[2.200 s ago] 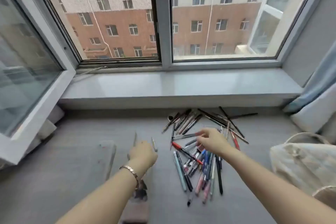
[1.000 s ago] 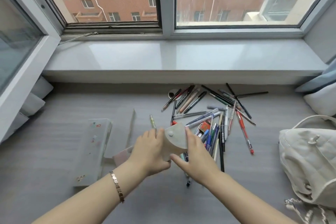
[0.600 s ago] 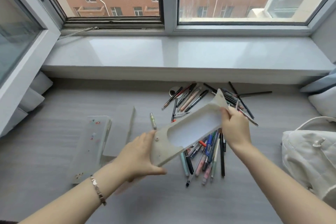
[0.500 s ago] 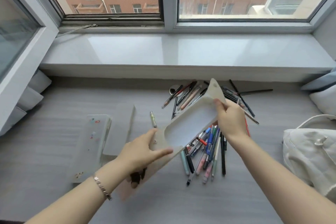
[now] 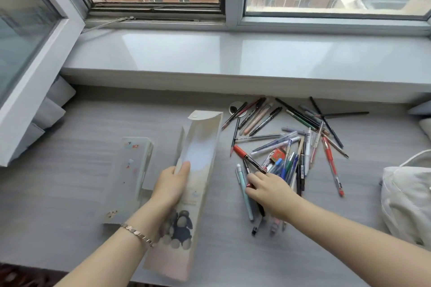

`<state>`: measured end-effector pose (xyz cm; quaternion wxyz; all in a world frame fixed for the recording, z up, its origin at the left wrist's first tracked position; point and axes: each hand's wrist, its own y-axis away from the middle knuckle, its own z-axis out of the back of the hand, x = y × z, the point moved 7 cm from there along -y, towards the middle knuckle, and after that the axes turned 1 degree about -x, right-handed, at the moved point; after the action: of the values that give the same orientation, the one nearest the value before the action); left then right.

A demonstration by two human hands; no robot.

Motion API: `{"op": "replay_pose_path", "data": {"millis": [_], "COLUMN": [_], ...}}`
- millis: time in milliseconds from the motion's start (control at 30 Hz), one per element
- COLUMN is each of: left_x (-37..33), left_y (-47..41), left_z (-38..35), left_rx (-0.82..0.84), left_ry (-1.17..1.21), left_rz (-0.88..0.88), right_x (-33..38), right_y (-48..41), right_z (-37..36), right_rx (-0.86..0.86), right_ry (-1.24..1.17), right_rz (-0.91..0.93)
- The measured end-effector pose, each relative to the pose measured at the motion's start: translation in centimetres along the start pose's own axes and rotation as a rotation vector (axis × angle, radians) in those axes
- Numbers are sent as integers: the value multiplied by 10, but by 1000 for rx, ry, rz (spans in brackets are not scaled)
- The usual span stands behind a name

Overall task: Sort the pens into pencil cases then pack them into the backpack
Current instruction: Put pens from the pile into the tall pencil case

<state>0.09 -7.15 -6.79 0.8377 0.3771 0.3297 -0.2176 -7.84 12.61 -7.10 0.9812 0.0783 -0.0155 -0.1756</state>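
Desk (image 5: 70, 170): pencil case (image 5: 200, 147) now flat, L hand (image 5: 170, 185) (R hand (image 5: 268, 191) on pens (image 5: 291, 147))

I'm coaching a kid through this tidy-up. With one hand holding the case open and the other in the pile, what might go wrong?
The right hand pinches among crossed pens; lifting one may drag or scatter neighbours. The left hand holds only one edge of the pencil case, so its mouth may sag and pens could miss it.
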Motion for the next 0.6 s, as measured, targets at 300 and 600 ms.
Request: {"op": "replay_pose_path", "data": {"millis": [300, 600], "left_x": [3, -6], "left_y": [-3, 10], "left_z": [-1, 5], "left_rx": [-39, -62], "left_ry": [-69, -156], "left_rz": [-12, -65], "right_x": [-24, 3], "right_y": [-16, -28], "right_z": [55, -9], "right_rx": [-310, 300], "right_ry": [-818, -577], "right_rz": [-610, -888]}}
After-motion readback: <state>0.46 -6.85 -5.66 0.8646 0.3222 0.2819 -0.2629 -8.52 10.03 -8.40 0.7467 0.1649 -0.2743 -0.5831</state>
